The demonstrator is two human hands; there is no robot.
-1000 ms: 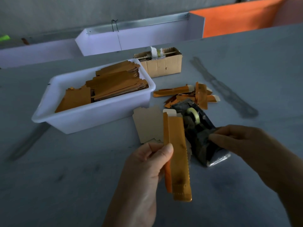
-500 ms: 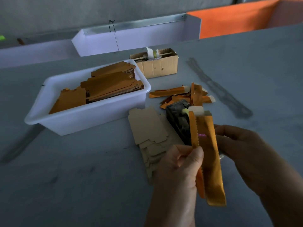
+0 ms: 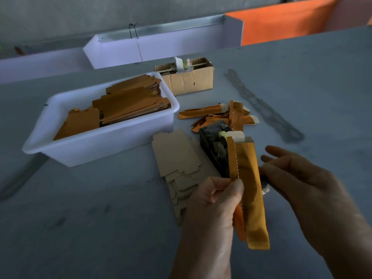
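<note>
- The gold sleeve [image 3: 251, 188] has been swung across from over the card blanks [image 3: 177, 158] to just in front of the tape dispenser [image 3: 211, 143], upright, white flap on top
- It is pinched at its serrated left edge between thumb and fingers of the left hand [image 3: 213, 204], clear of the table
- The right hand [image 3: 302, 184], seen a second ago down at the dispenser, has been lifted off it; fingers loosely spread, nothing held, just beside the sleeve's right edge, contact not to be told
- No tape can be made out on the seam; the taping step is judged about done, with the finished sleeves [image 3: 217, 113] behind the dispenser the likely destination
</note>
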